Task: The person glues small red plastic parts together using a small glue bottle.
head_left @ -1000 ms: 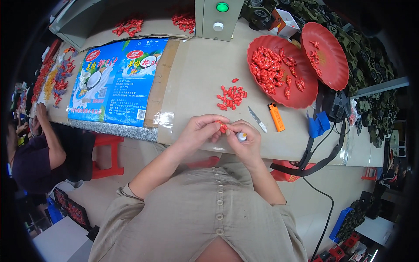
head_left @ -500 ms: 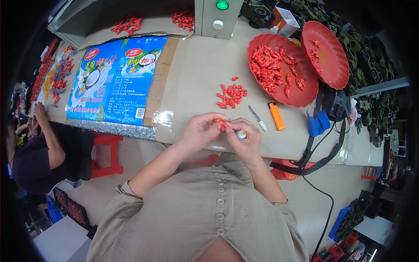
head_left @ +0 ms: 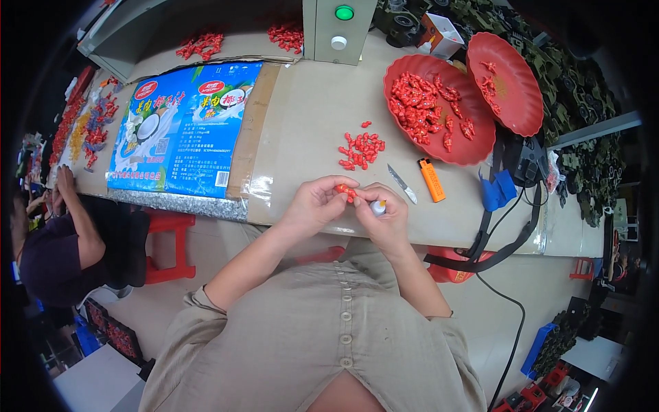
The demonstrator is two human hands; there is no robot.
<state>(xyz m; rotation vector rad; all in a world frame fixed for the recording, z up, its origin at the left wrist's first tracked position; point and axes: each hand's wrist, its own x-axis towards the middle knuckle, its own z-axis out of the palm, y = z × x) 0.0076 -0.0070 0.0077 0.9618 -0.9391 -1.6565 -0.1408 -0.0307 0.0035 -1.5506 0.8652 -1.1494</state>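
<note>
Both hands meet just over the near edge of the table (head_left: 309, 130); the left hand (head_left: 317, 204) has its grip closed on a small red plastic piece (head_left: 344, 191), pinched between thumb and fingertips, so the piece sits between the two hands above the table's near edge; the right hand (head_left: 386, 216) has its grip closed around a small white tube with an orange tip (head_left: 378, 207), whose tip points toward the red piece and lies just beside it; whether the two touch cannot be told.

Just beyond the hands, toward the middle of the table, lies a loose heap of red pieces (head_left: 362, 150); to its right, near the right hand, a small knife (head_left: 401, 184) and an orange lighter (head_left: 432, 180) lie side by side; farther toward the far right corner sits a red round tray (head_left: 473, 147) holding many more red pieces, with a second red tray (head_left: 513, 86) tilted against it; a blue printed bag (head_left: 182, 130) lies flat on the left half of the table; a grey control box with a green button (head_left: 340, 31) stands at the far edge; at the left end another person (head_left: 51, 254) sits with a hand on the table.
</note>
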